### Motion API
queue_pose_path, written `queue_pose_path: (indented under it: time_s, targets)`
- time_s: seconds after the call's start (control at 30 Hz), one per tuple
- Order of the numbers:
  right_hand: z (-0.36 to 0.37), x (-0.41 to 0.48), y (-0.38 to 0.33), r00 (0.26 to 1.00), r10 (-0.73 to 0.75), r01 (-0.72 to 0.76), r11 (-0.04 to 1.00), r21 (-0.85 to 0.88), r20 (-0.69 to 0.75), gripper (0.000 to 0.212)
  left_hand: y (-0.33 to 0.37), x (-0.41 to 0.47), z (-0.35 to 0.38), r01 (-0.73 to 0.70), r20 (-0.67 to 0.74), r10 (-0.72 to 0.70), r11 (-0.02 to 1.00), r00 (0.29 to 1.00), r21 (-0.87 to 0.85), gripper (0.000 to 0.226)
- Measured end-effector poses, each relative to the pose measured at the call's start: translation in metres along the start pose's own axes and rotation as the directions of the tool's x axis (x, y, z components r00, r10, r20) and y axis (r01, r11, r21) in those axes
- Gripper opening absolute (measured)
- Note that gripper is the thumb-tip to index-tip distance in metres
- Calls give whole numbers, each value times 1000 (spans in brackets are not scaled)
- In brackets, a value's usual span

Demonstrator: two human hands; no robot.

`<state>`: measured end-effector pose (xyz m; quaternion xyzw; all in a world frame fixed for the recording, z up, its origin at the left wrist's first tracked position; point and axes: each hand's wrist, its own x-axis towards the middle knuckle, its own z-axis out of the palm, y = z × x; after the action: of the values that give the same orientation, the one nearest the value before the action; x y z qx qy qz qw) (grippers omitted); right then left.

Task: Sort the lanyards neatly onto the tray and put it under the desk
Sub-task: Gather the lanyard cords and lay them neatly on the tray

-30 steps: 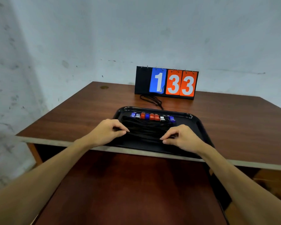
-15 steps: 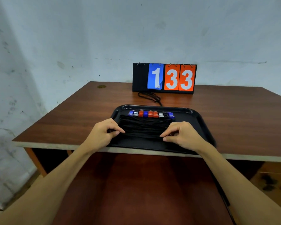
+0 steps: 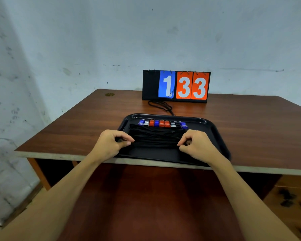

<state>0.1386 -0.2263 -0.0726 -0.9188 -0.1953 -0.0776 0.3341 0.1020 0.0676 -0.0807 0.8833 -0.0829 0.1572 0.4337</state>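
A black tray point(image 3: 214, 131) lies on the brown desk point(image 3: 76, 126) at its front edge. On it rests a bundle of black lanyard cords point(image 3: 156, 138), with a row of blue, red and silver clips point(image 3: 162, 123) along the far side. My left hand point(image 3: 109, 145) pinches the left end of the cords with curled fingers. My right hand point(image 3: 196, 146) pinches the right end the same way. One more black lanyard point(image 3: 161, 106) lies loose on the desk behind the tray.
A flip scoreboard point(image 3: 176, 86) reading 1, 33 stands at the back of the desk against the grey wall. Below the desk's front edge is a dark reddish surface point(image 3: 146, 197). A wooden drawer unit point(image 3: 292, 202) sits under the desk at right.
Both hands stay on the cord ends; the fingers have curled tighter into a pinch. The camera has tilted up and back slightly.
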Motion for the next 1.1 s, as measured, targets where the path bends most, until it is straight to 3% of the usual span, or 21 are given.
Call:
queue_pose_path:
  time_s: [0.17, 0.33, 0.5, 0.73, 0.97, 1.1]
  targets:
    - [-1, -1, -3, 999, -7, 8, 1000, -27, 33, 10, 2, 1, 5, 50, -52, -52, 998, 997, -31, 17]
    - [-4, -3, -4, 998, -31, 33, 998, -45, 56, 16, 8, -2, 6, 54, -63, -54, 999, 997, 5, 29]
    - [-9, -1, -2, 996, -27, 32, 998, 54, -87, 21, 16, 2, 7, 74, -47, -72, 996, 996, 39, 38]
    - [-35, 24, 13, 990, -45, 59, 993, 99, -135, 18, 37, 33, 19, 104, -254, -95, 994, 963, 24, 41]
    - [-47, 73, 47, 989, -44, 58, 993, 100, -141, 15, 72, 85, 57, 102, -54, -102, 995, 993, -15, 19]
    - [-54, 107, 71, 989, -26, 42, 993, 110, -145, 11, 84, 125, 87, 77, 61, -82, 994, 995, 81, 15]
